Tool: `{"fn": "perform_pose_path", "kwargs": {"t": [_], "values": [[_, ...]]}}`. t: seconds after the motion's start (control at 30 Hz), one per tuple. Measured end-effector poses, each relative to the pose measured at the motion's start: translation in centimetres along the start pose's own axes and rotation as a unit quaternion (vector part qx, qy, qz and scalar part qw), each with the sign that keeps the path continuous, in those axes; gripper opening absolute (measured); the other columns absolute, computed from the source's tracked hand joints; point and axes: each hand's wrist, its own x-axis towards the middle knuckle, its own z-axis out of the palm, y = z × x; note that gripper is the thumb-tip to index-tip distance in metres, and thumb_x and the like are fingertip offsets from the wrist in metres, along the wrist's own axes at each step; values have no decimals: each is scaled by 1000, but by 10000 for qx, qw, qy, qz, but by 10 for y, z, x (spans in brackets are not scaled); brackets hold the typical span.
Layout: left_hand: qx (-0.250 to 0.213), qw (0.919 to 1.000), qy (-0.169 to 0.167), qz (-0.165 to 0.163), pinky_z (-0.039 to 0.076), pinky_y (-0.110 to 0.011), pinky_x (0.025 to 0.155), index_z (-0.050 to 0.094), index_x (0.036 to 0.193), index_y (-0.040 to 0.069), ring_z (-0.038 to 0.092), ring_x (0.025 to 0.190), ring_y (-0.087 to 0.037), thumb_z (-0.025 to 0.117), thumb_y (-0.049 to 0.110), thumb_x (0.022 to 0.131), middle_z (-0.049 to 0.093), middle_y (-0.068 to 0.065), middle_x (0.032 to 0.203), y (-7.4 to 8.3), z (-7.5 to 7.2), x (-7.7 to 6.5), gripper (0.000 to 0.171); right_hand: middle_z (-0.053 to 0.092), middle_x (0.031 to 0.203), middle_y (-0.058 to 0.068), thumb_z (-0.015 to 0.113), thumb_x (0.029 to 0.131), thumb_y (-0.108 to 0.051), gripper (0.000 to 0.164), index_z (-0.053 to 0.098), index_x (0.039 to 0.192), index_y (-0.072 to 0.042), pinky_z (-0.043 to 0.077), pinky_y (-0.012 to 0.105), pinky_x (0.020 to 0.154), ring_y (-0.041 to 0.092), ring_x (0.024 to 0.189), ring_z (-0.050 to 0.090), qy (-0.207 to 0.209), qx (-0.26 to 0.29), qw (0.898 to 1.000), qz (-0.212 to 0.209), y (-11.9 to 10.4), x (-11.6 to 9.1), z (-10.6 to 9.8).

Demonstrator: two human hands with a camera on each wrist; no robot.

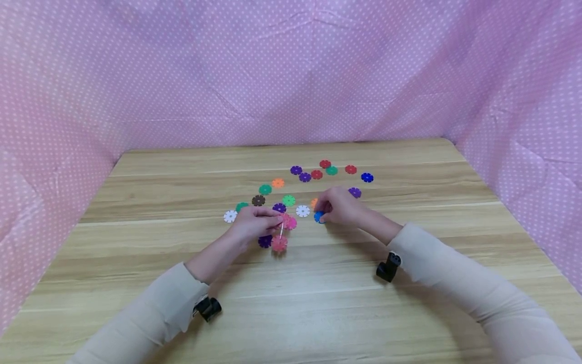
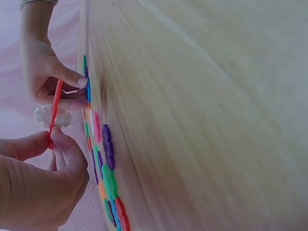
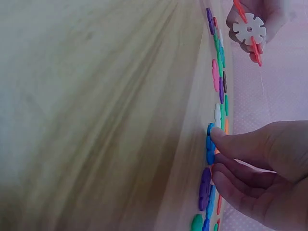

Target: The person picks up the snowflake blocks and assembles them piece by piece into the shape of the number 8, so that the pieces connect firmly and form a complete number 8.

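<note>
Blue disc (image 3: 210, 144): right there at the right fingertips, lying close to level, on or barely above the wooden table (image 1: 295, 313); too tight to call whether it is lifted.
Right hand (image 1: 340, 206): nearest to blue by far, and it has the rim, thumb on one side, curled fingers on the other, a neat pinch.
Left hand (image 1: 254, 223): pinching as well, thumb and finger on a joined piece (image 3: 255, 34) held above the table, nowhere on the blue one.
Line between hands: this, I'd judge, is what it all turns on! Blue lies to the right of the joined piece, near but apart, with a pink disc (image 1: 292, 223) and a loose white disc (image 1: 302, 211) on the table between.
Long axis: none for round blue; the joined piece runs from the left fingers back towards the person, its white middle upright and facing the right hand, against blue's flat lie.
Blue's looks: bright and thin, scalloped all along the edge we can see; fingers cover part of the face, so no telling about the centre.
Joined piece's looks: white wheel with notches and a centre hole, coral discs (image 1: 279, 243) slotted in at opposite sides.
Close company: orange disc (image 1: 313, 202) peeking out beside the right fingers, purple disc (image 1: 355, 192) off beyond that hand.
</note>
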Motion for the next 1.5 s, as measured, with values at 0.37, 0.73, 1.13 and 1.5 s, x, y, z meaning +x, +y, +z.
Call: {"fn": "perform_pose_path", "kwargs": {"t": [0.37, 0.73, 1.13, 1.5], "values": [[186, 9998, -118, -17, 59, -28, 84, 67, 111, 0, 68, 80, -9, 63, 4, 91, 69, -14, 113, 2, -1, 0, 21, 69, 86, 4, 80, 77, -12, 18, 70, 92, -8, 55, 24, 70, 13, 76, 60, -391, 3, 9992, -36, -3, -1, -3], [353, 9991, -213, -34, 59, -26, 82, 68, 110, -1, 67, 79, -8, 66, 7, 89, 72, -12, 105, 0, -1, 1, 22, 75, 80, 3, 81, 75, -12, 10, 77, 84, -12, 52, 19, 60, 8, 66, 63, 300, 1413, 9889, -351, -11, -4, 5], [479, 9986, -186, -131, 59, -27, 84, 69, 112, 2, 67, 80, -9, 67, 11, 89, 72, -13, 110, 8, 0, -2, 24, 76, 86, 13, 76, 80, -4, 8, 77, 88, -4, 51, 16, 55, 17, 73, 72, 866, 2299, 9674, -612, -19, -2, 8], [225, 9997, 43, -122, 58, -27, 75, 70, 109, -1, 63, 70, -11, 69, 7, 87, 71, -3, 83, 11, 6, -8, 23, 76, 86, 14, 75, 79, 0, 6, 76, 85, -1, 59, 22, 65, 19, 79, 73, 1197, 2438, 9499, -1550, -24, -4, 19]]}}
